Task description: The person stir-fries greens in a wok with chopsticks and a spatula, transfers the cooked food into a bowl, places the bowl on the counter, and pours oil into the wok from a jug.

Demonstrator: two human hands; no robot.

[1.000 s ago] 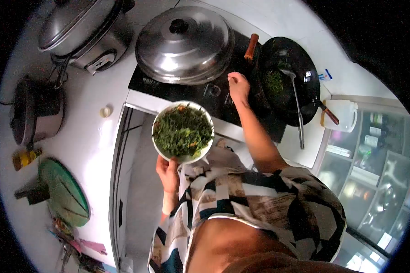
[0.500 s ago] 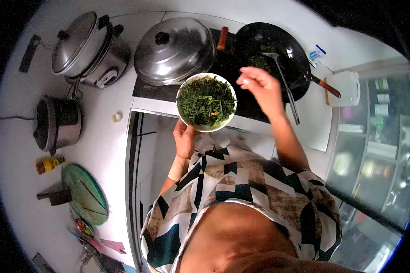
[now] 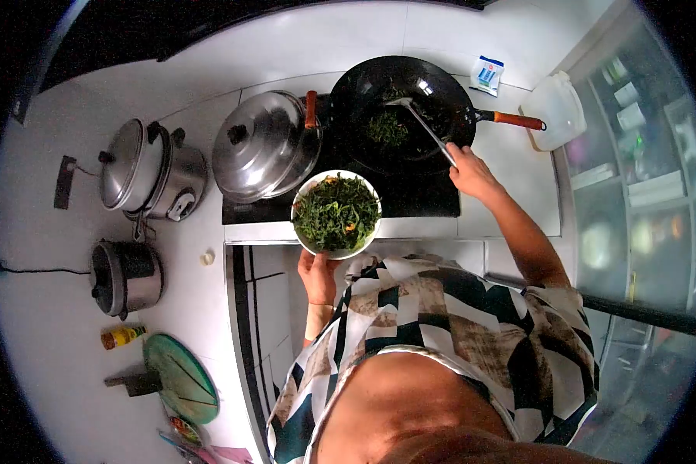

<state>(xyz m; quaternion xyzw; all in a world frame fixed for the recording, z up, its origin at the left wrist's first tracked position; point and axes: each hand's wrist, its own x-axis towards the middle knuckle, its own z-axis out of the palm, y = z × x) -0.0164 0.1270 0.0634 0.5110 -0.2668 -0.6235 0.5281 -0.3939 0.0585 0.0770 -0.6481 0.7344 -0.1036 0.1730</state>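
My left hand (image 3: 319, 277) holds the near rim of a white bowl (image 3: 349, 252) heaped with chopped greens (image 3: 336, 213) and a few orange bits. My right hand (image 3: 472, 171) is closed on the handle of a metal spatula (image 3: 431, 133), whose blade rests inside a black wok (image 3: 363, 81). A small heap of greens (image 3: 387, 128) lies in the wok near the blade. The wok's wooden handle (image 3: 518, 120) points right. Left of the wok, a domed steel lid (image 3: 259, 143) covers another pan on the black stove (image 3: 429, 193).
Two cookers (image 3: 182, 182) (image 3: 135, 274) stand on the left counter (image 3: 201, 309), with a yellow-labelled jar (image 3: 124, 336), a green cutting board (image 3: 179, 375) and a cleaver (image 3: 138, 383). Behind the wok is a blue-and-white packet (image 3: 487, 75); a white plastic container (image 3: 557, 112) is at the right.
My right hand has moved from open air above the stove to the spatula and taken hold of its handle. The bowl stays in my left hand. The camera view has shifted.
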